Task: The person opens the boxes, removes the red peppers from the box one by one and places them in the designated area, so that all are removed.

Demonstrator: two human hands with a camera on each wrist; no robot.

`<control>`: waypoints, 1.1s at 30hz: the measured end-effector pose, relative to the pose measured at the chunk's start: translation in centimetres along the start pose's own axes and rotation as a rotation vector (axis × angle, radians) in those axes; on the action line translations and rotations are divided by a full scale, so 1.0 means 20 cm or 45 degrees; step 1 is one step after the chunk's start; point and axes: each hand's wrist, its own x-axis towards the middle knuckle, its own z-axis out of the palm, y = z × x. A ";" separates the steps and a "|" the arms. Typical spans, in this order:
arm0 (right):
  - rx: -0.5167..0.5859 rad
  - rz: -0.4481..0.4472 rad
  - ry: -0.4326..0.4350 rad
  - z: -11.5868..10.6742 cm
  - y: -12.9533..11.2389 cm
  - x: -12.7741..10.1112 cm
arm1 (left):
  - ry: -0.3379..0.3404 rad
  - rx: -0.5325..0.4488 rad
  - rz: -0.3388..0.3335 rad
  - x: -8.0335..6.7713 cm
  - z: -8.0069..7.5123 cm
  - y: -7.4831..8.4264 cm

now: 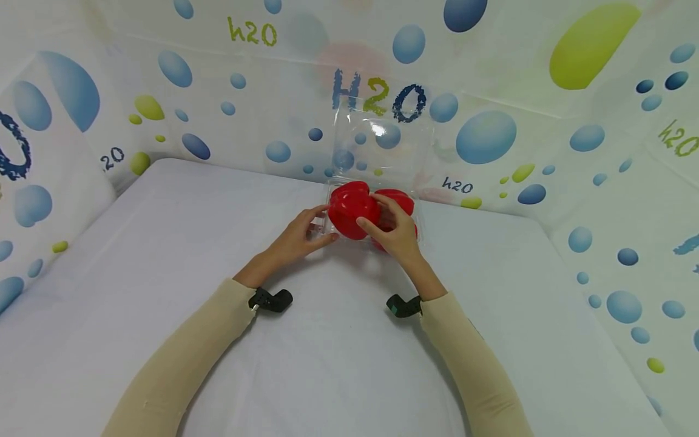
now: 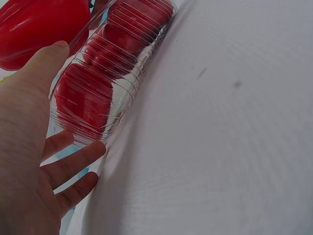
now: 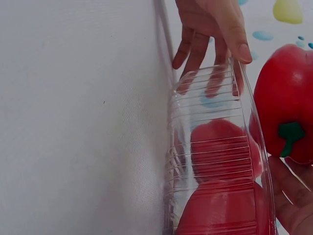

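My right hand (image 1: pixel 401 233) grips a glossy red bell pepper (image 1: pixel 352 209) with thumb and fingers. The pepper is above the left part of a clear plastic clamshell container (image 1: pixel 329 229); its green stem (image 3: pixel 292 132) shows in the right wrist view. More red peppers (image 1: pixel 395 197) lie in the right part of the container, partly hidden behind my right hand. At the container's left end, my left hand (image 1: pixel 297 237) has its fingers spread and fairly straight against the wall, with the thumb (image 2: pixel 54 54) near the rim.
The container's transparent lid (image 1: pixel 382 152) stands raised at the back, against a white curtain (image 1: pixel 306 91) printed with blue and green spots. A white cloth (image 1: pixel 327 352) covers the table. Dark wrist cameras (image 1: pixel 273 300) are worn at both sleeve cuffs.
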 end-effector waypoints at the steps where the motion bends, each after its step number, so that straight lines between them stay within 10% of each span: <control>1: -0.003 0.000 -0.001 0.00 0.00 0.00 | 0.000 0.002 -0.002 0.00 0.00 0.00; 33: 0.061 -0.137 -0.032 -0.03 0.00 -0.07 | -0.003 0.008 -0.041 0.00 0.00 0.01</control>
